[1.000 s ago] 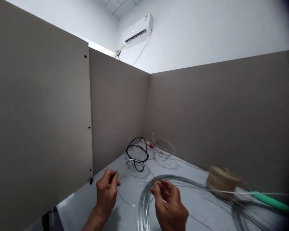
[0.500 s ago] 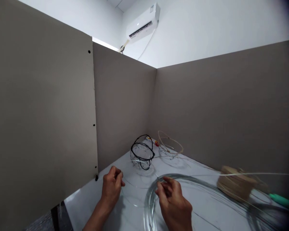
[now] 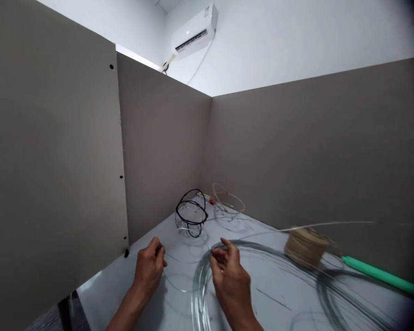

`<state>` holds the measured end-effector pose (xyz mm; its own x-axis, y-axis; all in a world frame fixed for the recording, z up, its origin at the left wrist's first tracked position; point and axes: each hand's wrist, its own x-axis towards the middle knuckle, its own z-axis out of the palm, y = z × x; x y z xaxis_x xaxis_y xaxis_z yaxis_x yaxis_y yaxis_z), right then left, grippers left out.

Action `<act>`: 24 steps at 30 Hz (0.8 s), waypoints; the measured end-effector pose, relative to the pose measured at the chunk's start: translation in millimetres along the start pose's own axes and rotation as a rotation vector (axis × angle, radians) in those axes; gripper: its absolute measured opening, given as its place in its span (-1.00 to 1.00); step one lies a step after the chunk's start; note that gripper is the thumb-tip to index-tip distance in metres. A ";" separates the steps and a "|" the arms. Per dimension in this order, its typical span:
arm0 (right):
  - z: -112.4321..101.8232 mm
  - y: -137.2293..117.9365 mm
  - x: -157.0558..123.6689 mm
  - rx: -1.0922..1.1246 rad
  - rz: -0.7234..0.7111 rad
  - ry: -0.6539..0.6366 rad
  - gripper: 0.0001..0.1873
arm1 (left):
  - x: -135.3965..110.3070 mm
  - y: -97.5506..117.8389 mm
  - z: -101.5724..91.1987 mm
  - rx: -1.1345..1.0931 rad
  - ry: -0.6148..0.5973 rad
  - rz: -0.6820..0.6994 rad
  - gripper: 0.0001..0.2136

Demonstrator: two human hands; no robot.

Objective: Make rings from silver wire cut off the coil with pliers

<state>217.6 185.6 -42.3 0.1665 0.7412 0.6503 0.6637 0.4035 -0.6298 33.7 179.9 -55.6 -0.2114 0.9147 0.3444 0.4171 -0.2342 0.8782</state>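
Observation:
My left hand is closed in a pinch above the white tabletop, with a thin wire curving down from its fingertips. My right hand is over the large coil of silvery wire. Its thumb and fingers are curled around a wire whose short end sticks out; the index finger is partly raised. The grip itself is partly hidden by the fingers. A pale wire stretches away to the right beyond this hand. The two hands are apart.
A black wire frame of rings and a beige ring frame stand by the corner. To the right are a spool of brown cord, a green rod and another coil. Grey partitions enclose the table.
The view has shifted, so everything sits further left and more of the green rod shows. My right index finger has lifted a little. My left hand keeps its pinch.

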 end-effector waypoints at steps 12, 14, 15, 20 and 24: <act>-0.1 0.9 -5.7 0.099 0.132 0.002 -0.59 | -2.9 12.2 -2.2 0.005 0.029 0.017 -0.82; -0.7 -1.2 -5.7 0.128 0.162 0.007 -0.58 | -2.1 14.6 -3.6 0.021 0.050 0.025 -0.82; -1.0 -2.3 -5.6 0.138 0.176 0.012 -0.58 | -1.8 15.4 -4.2 0.029 0.061 0.028 -0.82; -1.2 -6.2 -4.7 0.151 0.195 0.049 -0.60 | -3.4 14.7 -3.3 -0.018 0.067 0.023 -0.82; 3.1 -3.9 -7.0 0.186 0.174 0.086 -0.66 | -8.1 9.1 0.8 -0.058 0.107 0.045 -0.81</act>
<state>211.6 180.5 -45.7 0.3328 0.7631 0.5540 0.4759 0.3713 -0.7973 39.9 170.6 -50.6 -0.2880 0.8634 0.4142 0.3770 -0.2953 0.8779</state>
